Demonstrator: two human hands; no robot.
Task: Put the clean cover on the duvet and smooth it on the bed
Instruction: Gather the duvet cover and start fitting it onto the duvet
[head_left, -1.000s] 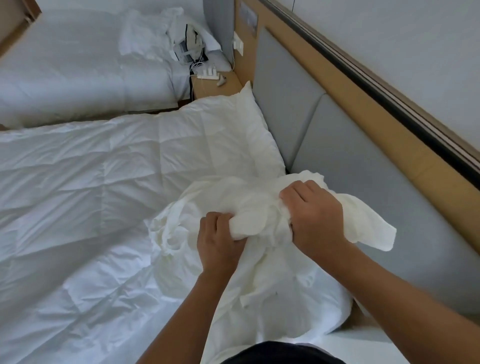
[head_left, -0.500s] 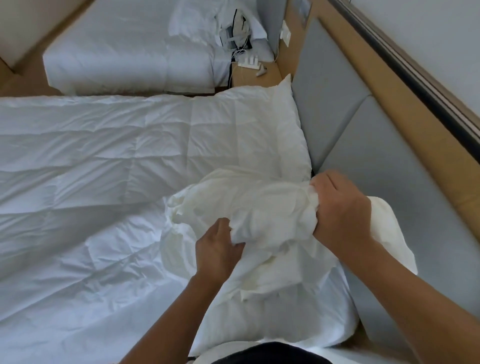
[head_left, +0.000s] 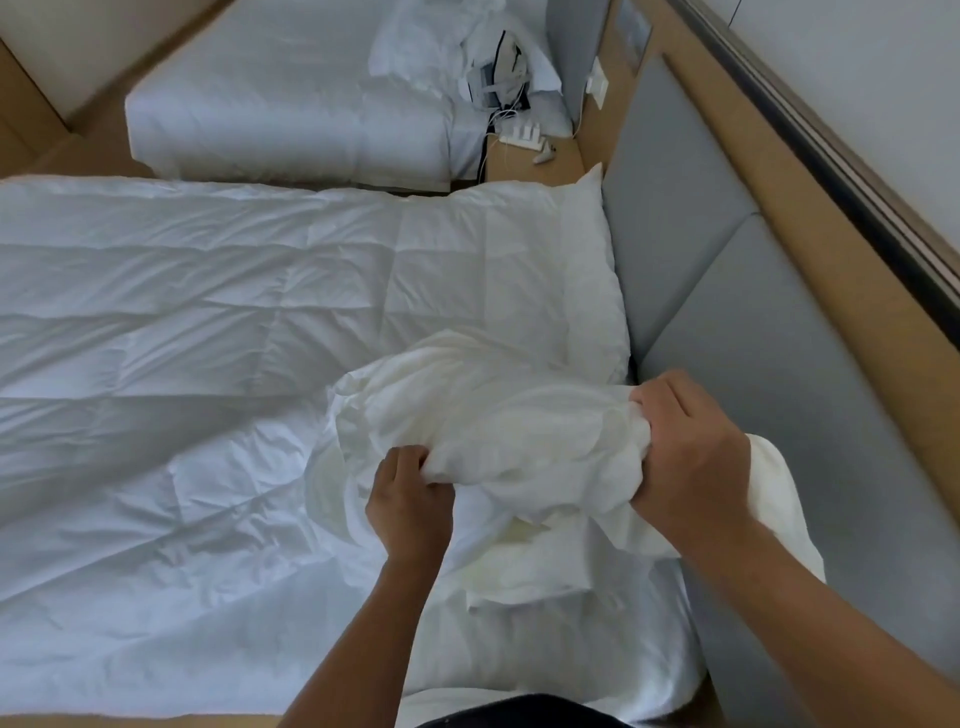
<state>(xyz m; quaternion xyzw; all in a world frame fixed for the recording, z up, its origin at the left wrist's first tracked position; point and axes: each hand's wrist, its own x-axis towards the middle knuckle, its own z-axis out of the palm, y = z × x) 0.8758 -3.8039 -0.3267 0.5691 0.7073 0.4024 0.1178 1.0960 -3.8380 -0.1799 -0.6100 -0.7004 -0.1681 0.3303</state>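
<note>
A white quilted duvet (head_left: 208, 395) lies spread flat over the bed, its top end reaching the grey headboard. A bunched cream-white cover (head_left: 498, 426) sits on the duvet's near right corner. My left hand (head_left: 410, 504) grips a fold at the bundle's lower left. At the bundle's right end, close to the headboard, my right hand (head_left: 691, 457) holds a gathered wad of the cloth. Part of the cover hangs past my right wrist.
A padded grey headboard (head_left: 727, 322) on a wooden wall panel runs along the right. A second bed (head_left: 291, 104) with rumpled linen stands beyond. Between the beds a wooden nightstand (head_left: 535, 161) carries a power strip and cables.
My hands have drawn further apart along the bunched cover, the right hand toward the headboard, the left lower. The view has tilted, showing more of the far bed.
</note>
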